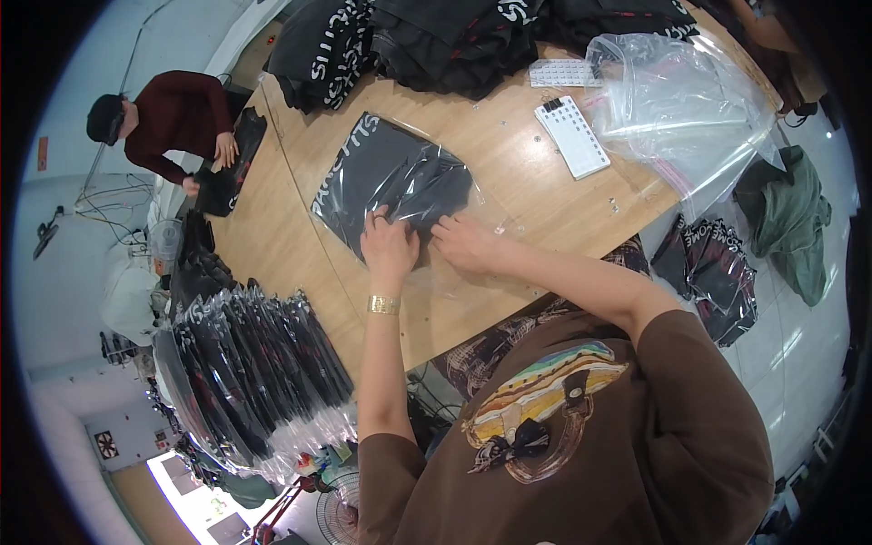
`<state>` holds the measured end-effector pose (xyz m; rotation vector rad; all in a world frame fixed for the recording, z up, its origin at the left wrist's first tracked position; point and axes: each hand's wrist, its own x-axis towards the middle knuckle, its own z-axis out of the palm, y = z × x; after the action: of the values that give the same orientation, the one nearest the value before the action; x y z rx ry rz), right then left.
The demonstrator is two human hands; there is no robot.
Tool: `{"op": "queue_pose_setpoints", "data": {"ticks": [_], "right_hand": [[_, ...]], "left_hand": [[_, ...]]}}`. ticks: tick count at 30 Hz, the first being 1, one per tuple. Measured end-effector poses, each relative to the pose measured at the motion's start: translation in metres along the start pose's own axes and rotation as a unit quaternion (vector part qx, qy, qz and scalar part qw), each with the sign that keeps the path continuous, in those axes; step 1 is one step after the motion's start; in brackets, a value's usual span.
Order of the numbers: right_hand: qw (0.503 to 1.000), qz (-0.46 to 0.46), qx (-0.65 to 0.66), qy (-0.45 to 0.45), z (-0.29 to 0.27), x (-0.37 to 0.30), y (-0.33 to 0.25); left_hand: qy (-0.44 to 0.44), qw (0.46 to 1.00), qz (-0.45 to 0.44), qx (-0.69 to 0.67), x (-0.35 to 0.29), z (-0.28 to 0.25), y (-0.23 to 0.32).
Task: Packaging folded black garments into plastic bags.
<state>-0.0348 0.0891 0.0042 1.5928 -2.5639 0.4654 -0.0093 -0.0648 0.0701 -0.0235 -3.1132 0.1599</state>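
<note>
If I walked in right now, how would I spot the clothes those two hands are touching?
Find the big wooden table. Near its middle, the left hand and right hand touch a bagged black garment. Unlike the loose heap of black garments at the far edge, it lies alone, flat and shiny.

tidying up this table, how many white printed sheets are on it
2 visible: one sheet under a black binder clip, between the bagged black garment and the clear plastic bags; the other sheet just beyond it, by the bags. More may be hidden underneath.

Garment workshop with bagged clothing stack (247, 368)
</note>
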Motion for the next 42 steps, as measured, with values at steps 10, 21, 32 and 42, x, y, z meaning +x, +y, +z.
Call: {"op": "queue_pose_setpoints", "data": {"ticks": [10, 21, 32, 42], "right_hand": [[0.997, 0.038, 0.01, 0.065, 0.009, 0.006, 0.0], [0.982, 0.091, 0.136, -0.094, 0.001, 0.055, 0.0], [0.97, 0.095, 0.09, -0.204, -0.003, 0.071, -0.005], [0.933, 0.085, 0.044, -0.347, -0.002, 0.088, -0.02]], "left_hand": [[0.02, 0.997, 0.02, 0.07, 0.002, 0.007, 0.002], [-0.005, 0.996, 0.0, -0.09, 0.04, -0.023, -0.052], [0.037, 0.991, 0.013, -0.127, 0.047, -0.023, -0.07], [0.097, 0.988, 0.005, -0.116, 0.034, -0.02, -0.062]]}}
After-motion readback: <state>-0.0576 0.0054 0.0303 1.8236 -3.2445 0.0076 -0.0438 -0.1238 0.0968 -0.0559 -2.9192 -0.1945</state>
